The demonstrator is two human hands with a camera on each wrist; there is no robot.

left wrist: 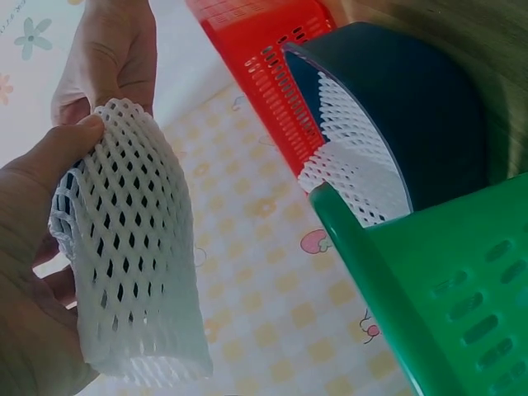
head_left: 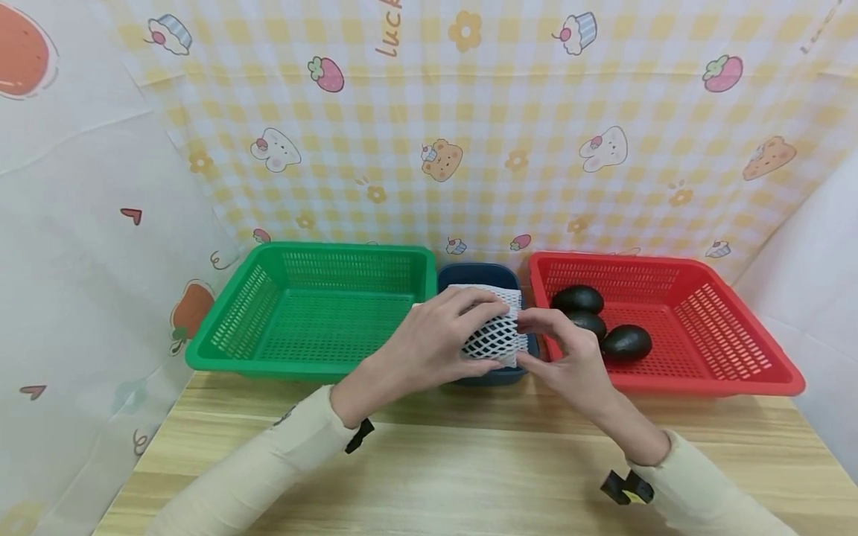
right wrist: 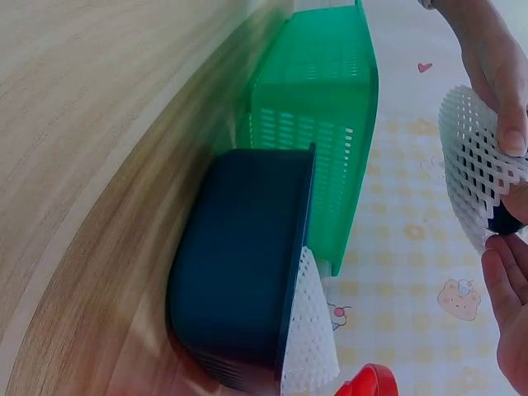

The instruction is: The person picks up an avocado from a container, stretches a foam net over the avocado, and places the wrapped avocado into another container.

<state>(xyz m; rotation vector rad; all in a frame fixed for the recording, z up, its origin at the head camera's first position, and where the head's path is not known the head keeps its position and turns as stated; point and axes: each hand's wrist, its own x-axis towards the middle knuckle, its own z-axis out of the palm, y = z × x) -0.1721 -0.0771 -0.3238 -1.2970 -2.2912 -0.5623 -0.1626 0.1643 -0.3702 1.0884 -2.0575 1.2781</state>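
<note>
My left hand (head_left: 432, 335) grips a white foam net sleeve (head_left: 492, 341) from its left side, above a dark blue bin (head_left: 492, 377). A dark avocado (right wrist: 502, 220) sits inside the sleeve; its end peeks from the opening in the right wrist view, and dark skin shows through the mesh. With thumb and fingers, my right hand (head_left: 570, 361) pinches the sleeve's rim around that end. More white foam net sleeves (left wrist: 355, 177) stick out of the bin. Three dark avocados (head_left: 628, 343) lie on the left side of the red basket (head_left: 697, 385).
A green slatted basket (head_left: 302, 367) stands left of the bin, with the red basket on its right. All three stand on a wood-grain table (head_left: 462, 476). Behind them hangs a yellow checked cloth (head_left: 415, 112), and a white printed sheet (head_left: 80, 260) hangs on the left.
</note>
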